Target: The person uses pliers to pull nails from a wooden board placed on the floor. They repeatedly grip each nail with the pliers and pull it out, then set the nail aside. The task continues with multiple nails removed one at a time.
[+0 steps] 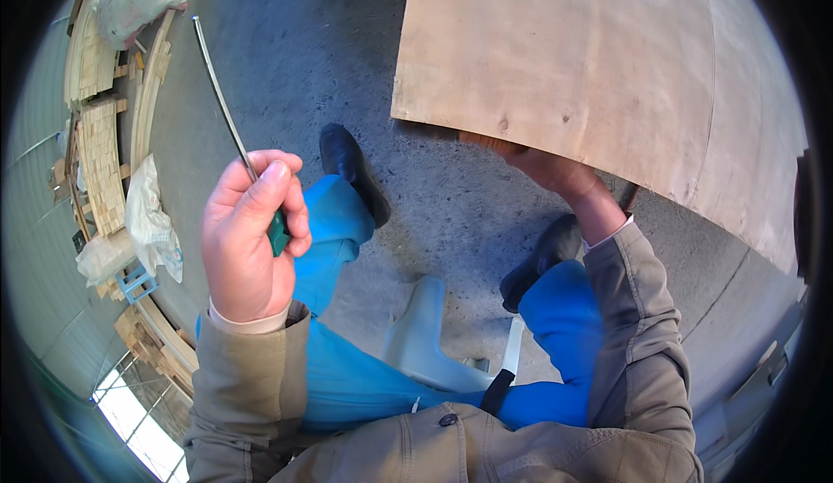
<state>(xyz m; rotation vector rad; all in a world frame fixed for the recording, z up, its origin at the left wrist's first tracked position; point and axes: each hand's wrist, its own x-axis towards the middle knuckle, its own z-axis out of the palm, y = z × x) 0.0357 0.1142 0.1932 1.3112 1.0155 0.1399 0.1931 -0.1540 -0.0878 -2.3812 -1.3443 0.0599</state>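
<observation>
My left hand (260, 231) is closed around a screwdriver (219, 92) with a green handle and a long metal shaft. The shaft points up and away to the left, its tip in the air. On the right, my right hand (560, 175) reaches beneath the near edge of a plywood board (555, 58). Its fingers are mostly hidden under that edge, so what they touch there does not show. A knife (512, 353) with a black handle and a pale blade rests by my right thigh, blade pointing away from me.
Below me is a pale plastic stool (421, 331), between my legs in blue trousers. Stacked wood pieces (101, 166), a white sack (152, 214) and a small blue crate (136, 283) line the left wall. My dark shoes stand on the concrete floor (278, 58).
</observation>
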